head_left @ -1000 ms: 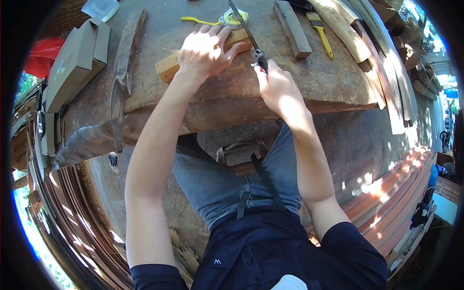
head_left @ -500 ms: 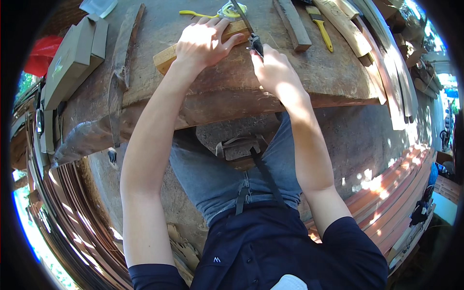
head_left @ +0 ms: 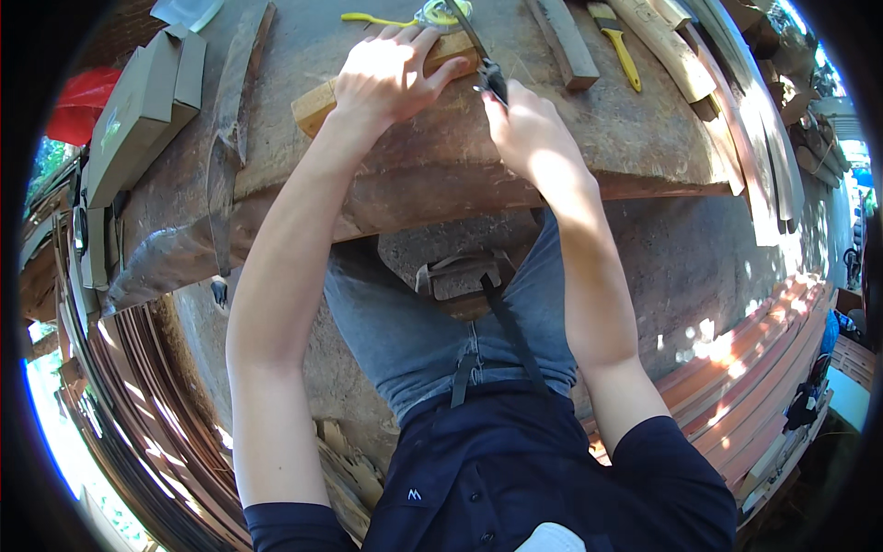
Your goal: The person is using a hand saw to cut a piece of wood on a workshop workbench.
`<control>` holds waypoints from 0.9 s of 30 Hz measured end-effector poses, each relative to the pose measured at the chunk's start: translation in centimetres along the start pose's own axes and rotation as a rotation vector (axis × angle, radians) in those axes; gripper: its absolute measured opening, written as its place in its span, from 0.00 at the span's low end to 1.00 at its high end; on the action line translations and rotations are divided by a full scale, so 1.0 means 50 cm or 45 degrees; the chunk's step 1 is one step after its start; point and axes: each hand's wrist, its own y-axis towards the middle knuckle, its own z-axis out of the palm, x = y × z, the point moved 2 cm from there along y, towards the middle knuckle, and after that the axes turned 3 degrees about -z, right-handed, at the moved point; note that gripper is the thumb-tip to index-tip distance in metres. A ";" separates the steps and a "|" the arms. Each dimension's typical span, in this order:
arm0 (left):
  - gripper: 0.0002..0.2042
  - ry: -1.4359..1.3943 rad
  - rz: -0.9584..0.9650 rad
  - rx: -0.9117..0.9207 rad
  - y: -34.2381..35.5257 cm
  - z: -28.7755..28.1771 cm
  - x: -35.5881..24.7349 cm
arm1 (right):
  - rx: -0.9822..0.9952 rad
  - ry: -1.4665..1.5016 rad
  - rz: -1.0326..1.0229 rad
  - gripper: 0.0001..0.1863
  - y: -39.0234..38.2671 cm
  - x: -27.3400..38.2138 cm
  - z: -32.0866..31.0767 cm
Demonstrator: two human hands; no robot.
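Note:
My left hand [head_left: 391, 75] lies over a light-brown wood block [head_left: 315, 106] on the workbench. Its fingers reach past the block's far edge, and the thumb stretches right along its top. My right hand [head_left: 533, 129] is closed round the dark handle of a saw [head_left: 474, 39], whose thin blade I see nearly edge-on. The blade slants away to the upper left, across the block's right end; whether it is in the wood I cannot tell. Just beyond the block are a yellow-handled tool [head_left: 370, 17] and a clear-and-yellow coiled thing [head_left: 443, 13], partly hidden by the blade.
On the workbench [head_left: 635, 147], a grey wood bar [head_left: 563, 44] and a yellow-handled paintbrush [head_left: 624, 55] lie to the right, with long boards [head_left: 676, 64] beyond. A cardboard box [head_left: 143, 115] and a narrow plank [head_left: 237, 83] stand left. Stacked timber [head_left: 736, 368] lies low right.
My right hand and the saw have shifted slightly to the right and nearer in the picture. The bench and things on its right side also shift slightly with the view; my left hand stays on the block.

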 end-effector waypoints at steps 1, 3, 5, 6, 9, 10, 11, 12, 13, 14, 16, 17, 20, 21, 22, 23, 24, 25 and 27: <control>0.28 -0.014 -0.009 0.029 0.000 0.002 0.000 | 0.044 -0.019 -0.004 0.21 0.015 0.008 -0.004; 0.28 -0.028 -0.029 0.059 0.002 0.004 0.002 | 0.041 -0.036 0.006 0.21 0.017 0.014 -0.006; 0.27 0.020 0.001 0.025 0.001 0.003 0.003 | 0.055 -0.056 0.013 0.22 0.002 0.012 -0.002; 0.27 0.020 -0.008 0.025 0.002 0.003 0.002 | 0.040 -0.075 0.040 0.21 -0.022 0.004 0.003; 0.28 0.057 -0.077 0.118 0.006 -0.002 -0.004 | 0.005 0.004 0.048 0.19 -0.125 -0.024 0.011; 0.28 0.041 -0.063 0.169 0.011 -0.003 -0.004 | -0.023 0.108 0.029 0.18 -0.148 -0.029 0.009; 0.28 0.024 -0.047 0.219 0.014 -0.006 -0.003 | -0.020 0.111 0.021 0.18 -0.157 -0.030 0.006; 0.28 0.025 -0.042 0.218 0.011 -0.003 -0.001 | -0.014 0.101 0.022 0.17 -0.167 -0.029 0.004; 0.28 0.039 -0.019 0.159 0.008 -0.002 -0.001 | -0.009 0.091 0.023 0.16 -0.172 -0.028 0.003; 0.29 0.052 0.005 0.101 0.005 -0.002 -0.001 | -0.017 0.094 0.025 0.16 -0.159 -0.024 0.002; 0.29 0.013 -0.006 0.119 -0.004 -0.005 -0.005 | 0.025 -0.109 -0.011 0.16 -0.103 -0.020 -0.001; 0.29 -0.017 -0.034 0.138 -0.006 -0.004 -0.010 | 0.043 -0.106 0.023 0.18 -0.067 -0.010 -0.004; 0.30 0.007 -0.048 0.134 -0.007 -0.002 -0.012 | 0.029 -0.097 0.050 0.21 -0.018 0.028 -0.011; 0.30 0.027 -0.031 0.089 -0.006 -0.001 -0.013 | 0.030 -0.090 0.059 0.23 -0.016 0.030 -0.008; 0.30 0.030 -0.039 0.088 -0.007 0.000 -0.010 | 0.034 -0.093 0.052 0.23 -0.021 0.029 -0.007; 0.30 0.056 -0.031 0.054 -0.009 0.001 -0.007 | 0.016 -0.116 0.056 0.22 -0.034 0.026 -0.008; 0.30 0.076 -0.020 0.024 -0.011 0.004 -0.008 | -0.002 -0.140 0.066 0.20 -0.052 0.019 -0.009; 0.30 0.080 -0.031 0.025 -0.011 0.002 -0.005 | 0.007 -0.144 0.058 0.20 -0.080 0.013 -0.004; 0.30 0.061 -0.034 0.069 -0.009 -0.001 -0.006 | -0.037 -0.142 -0.008 0.17 -0.162 -0.011 0.009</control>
